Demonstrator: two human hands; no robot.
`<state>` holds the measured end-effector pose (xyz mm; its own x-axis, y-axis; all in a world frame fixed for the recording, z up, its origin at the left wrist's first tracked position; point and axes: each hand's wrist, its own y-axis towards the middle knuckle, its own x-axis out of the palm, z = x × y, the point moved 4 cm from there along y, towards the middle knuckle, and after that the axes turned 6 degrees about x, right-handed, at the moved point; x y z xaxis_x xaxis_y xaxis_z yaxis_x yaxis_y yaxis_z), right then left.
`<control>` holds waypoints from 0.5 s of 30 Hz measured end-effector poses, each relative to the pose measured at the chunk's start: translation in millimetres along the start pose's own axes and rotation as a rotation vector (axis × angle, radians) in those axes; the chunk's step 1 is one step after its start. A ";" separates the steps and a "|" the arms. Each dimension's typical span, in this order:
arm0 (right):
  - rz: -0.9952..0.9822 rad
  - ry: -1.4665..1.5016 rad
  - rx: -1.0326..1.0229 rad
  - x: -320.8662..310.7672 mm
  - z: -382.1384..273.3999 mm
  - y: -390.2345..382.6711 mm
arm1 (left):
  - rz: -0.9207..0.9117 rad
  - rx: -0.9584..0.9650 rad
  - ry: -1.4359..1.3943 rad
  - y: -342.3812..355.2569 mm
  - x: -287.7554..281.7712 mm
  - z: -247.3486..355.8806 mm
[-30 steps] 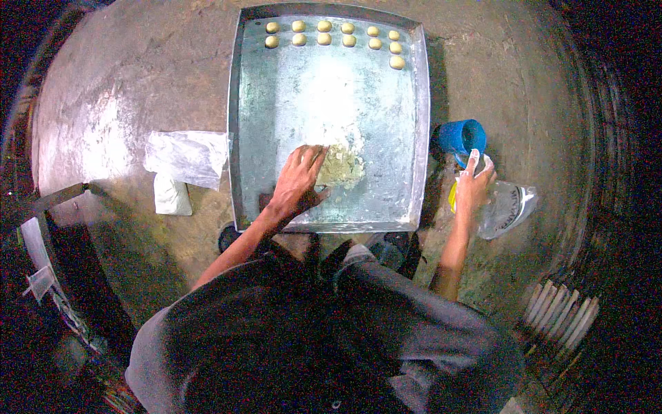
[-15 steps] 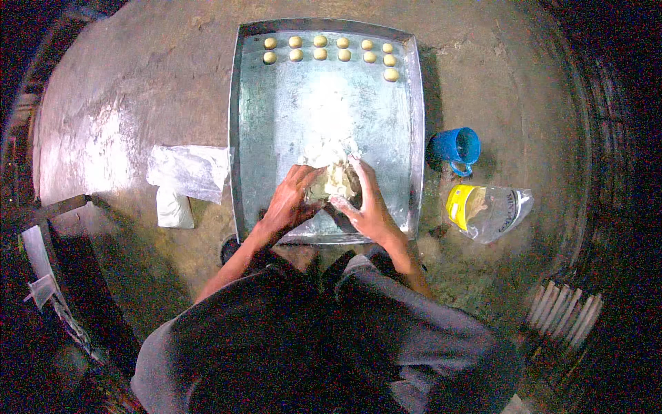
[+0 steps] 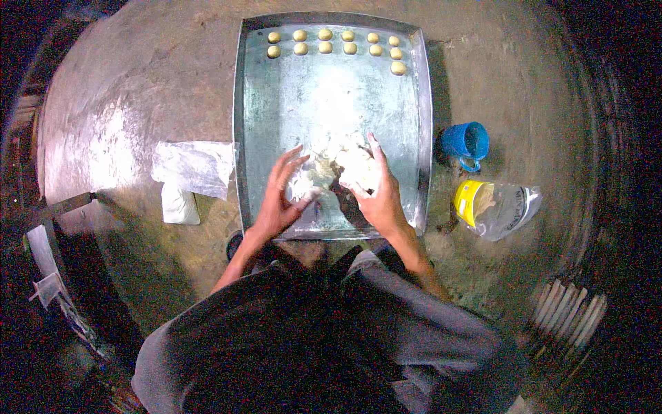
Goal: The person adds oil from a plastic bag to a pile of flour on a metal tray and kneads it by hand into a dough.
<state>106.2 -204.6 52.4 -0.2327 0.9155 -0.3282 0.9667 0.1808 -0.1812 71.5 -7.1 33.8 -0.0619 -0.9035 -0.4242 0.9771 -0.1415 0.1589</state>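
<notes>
Above the near part of a metal tray [image 3: 276, 103], my two hands are apart, each with crumbly, floury pale dough. My left hand [image 3: 277, 207] curves its spread fingers and thumb around a smaller dough piece [image 3: 302, 183]. A larger dough piece [image 3: 355, 169] sits between the thumb and fingers of my right hand [image 3: 381, 196]. Glare washes out the dough's edges. Along the tray's far end lie small round dough balls [image 3: 325, 34] in two rows, with one more ball [image 3: 398, 68] below them at the right.
On the concrete floor right of the tray stand a blue mug [image 3: 463, 143] and a clear plastic bag [image 3: 507, 207] with a yellow part. Left of it lie a clear plastic sheet [image 3: 193, 165] and a white packet [image 3: 180, 205]. A slatted piece [image 3: 565, 314] is at the lower right.
My hands have moved apart, and the single dough lump between them has come apart into two pieces. The whole view has shifted slightly; the dough balls stay in place on the tray.
</notes>
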 end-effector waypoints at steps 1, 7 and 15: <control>-0.007 -0.127 -0.031 -1.4 -5.1 2.7 | -0.004 -0.022 -0.036 -1.5 -5.0 -5.1; -0.191 -0.781 -0.302 39.8 2.6 -18.1 | -0.036 -0.028 0.018 -4.8 -22.4 -20.9; -0.273 -0.801 -0.211 45.9 18.9 -20.9 | -0.096 -0.052 -0.018 -21.5 -14.0 -37.1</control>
<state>73.4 -173.2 23.6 -0.3877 0.3165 -0.8657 0.8473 0.4922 -0.1995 58.8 23.6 3.2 -0.1592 -0.8941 -0.4187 0.9758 -0.2070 0.0711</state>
